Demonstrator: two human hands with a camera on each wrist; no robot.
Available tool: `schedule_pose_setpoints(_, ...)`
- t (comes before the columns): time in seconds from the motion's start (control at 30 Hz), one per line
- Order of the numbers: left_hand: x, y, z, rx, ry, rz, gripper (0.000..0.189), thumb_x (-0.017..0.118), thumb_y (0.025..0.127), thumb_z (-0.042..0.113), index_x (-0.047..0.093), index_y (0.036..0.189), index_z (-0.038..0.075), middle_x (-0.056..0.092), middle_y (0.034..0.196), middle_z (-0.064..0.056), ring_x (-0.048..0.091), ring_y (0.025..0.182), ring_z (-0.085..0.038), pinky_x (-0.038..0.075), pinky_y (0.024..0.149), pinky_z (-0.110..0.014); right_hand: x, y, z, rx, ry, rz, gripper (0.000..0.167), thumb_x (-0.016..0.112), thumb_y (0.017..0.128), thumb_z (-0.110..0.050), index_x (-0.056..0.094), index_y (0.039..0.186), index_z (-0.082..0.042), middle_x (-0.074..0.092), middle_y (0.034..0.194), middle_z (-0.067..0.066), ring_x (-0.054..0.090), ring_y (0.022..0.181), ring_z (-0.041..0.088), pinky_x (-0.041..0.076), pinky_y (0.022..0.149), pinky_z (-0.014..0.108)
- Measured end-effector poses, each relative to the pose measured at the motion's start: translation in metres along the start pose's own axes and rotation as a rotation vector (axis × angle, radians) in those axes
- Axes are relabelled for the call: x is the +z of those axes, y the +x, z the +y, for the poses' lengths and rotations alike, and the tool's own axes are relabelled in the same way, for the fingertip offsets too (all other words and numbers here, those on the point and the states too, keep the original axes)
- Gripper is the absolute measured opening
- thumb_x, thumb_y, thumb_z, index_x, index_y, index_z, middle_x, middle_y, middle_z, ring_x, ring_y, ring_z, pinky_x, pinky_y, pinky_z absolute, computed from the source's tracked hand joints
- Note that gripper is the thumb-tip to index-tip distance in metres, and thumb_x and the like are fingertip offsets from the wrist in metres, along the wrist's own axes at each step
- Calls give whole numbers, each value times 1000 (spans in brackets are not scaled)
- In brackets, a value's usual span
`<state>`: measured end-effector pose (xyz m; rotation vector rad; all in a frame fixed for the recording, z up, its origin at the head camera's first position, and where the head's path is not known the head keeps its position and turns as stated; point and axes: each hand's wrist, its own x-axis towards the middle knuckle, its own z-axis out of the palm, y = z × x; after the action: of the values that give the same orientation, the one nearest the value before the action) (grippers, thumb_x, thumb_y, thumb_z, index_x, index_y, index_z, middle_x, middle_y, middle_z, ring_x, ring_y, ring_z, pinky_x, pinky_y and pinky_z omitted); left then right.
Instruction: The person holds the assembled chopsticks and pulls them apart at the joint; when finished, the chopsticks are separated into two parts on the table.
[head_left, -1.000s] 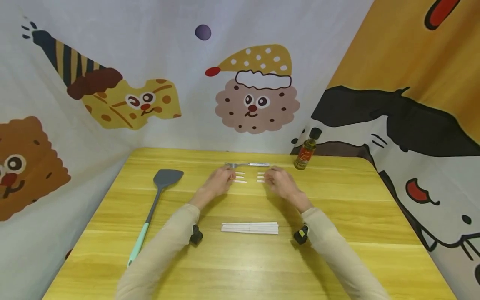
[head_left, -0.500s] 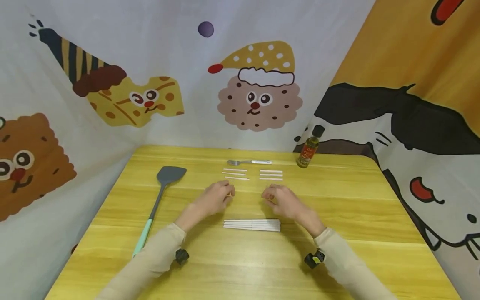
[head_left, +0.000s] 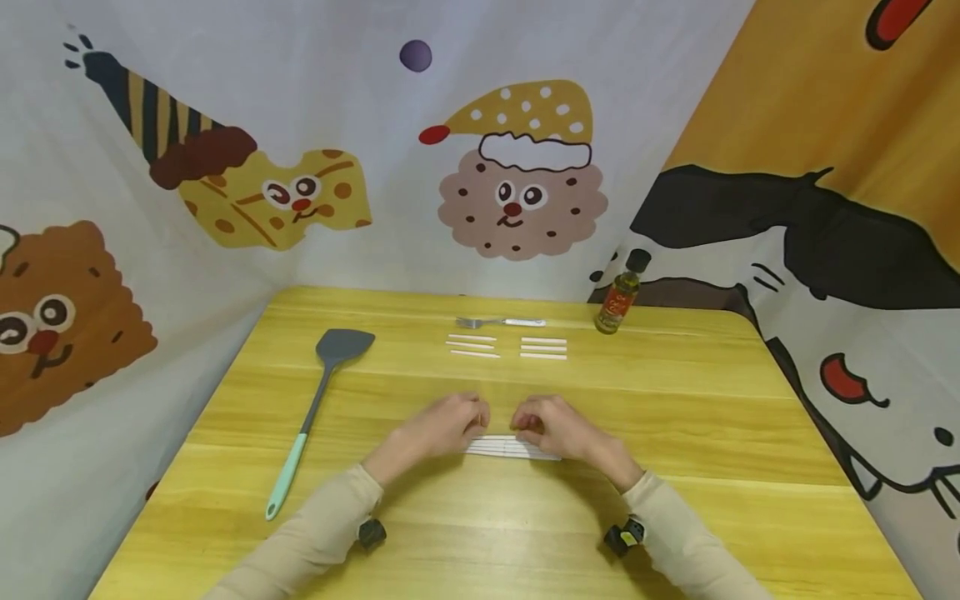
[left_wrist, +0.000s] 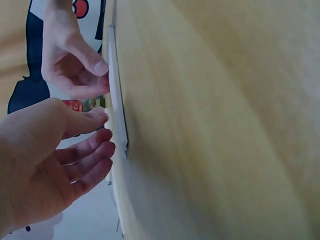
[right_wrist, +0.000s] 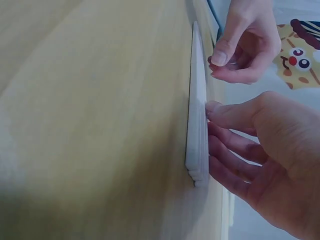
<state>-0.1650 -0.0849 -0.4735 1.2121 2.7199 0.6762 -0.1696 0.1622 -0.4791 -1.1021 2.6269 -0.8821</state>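
A bundle of long, thin white sticks [head_left: 510, 448] lies crosswise on the table in front of me. Over its left part is my left hand [head_left: 453, 423], fingers bent loosely, thumb and fingertips apart at the far edge. My right hand [head_left: 558, 427] reaches the right part, its thumb [right_wrist: 220, 112] and fingertips right at the bundle's side. Nothing shows lifted in either hand. Farther back lie two groups of short white sticks, a left group [head_left: 471, 345] and a right group [head_left: 543, 348], three in each, laid parallel.
Behind the short sticks lies a fork [head_left: 517, 322] with a patterned handle. A small oil bottle [head_left: 615, 308] with a black cap stands at the back right. On the left rests a grey spatula [head_left: 343, 344] with a mint handle. A printed cloth [head_left: 390, 267] hangs behind the table.
Both hands have left the short sticks and come back toward me to the long white bundle. The two short groups now lie uncovered on the table.
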Motion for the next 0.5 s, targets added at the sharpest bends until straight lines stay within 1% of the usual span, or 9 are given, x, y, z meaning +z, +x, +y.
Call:
schedule_pose_setpoints(0.1,3,1,0,-16,0,-16,7,69,91,4,67,89,10,63,91,1,57,82,-9,52,71,-19,1,0,1,4,-7,7,12,75,87,-1,74,98,-6,72,91,2,64,78,6,56,71,18)
schedule_pose_setpoints(0.23,7,4,1,-36,-2,-27,10,71,90,3,65,85,10,61,85,1,54,77,-9,49,67,-20,3,0,2,-13,-37,27,10,75,88,-2,74,97,-6,72,90,2,62,76,5,55,68,17)
schedule_pose_setpoints(0.37,9,7,2,-53,25,-25,15,70,89,-1,61,82,10,58,80,2,50,73,-9,46,63,-19,6,1,3,-40,-86,48,10,75,88,-1,74,96,-6,71,91,3,64,77,7,56,69,17)
schedule_pose_setpoints(0.5,10,9,3,-66,45,-19,15,69,88,-2,60,83,9,58,81,0,51,72,-9,46,61,-17,7,2,3,-55,-131,75,13,74,87,4,74,96,-6,72,91,4,67,81,12,58,72,19)
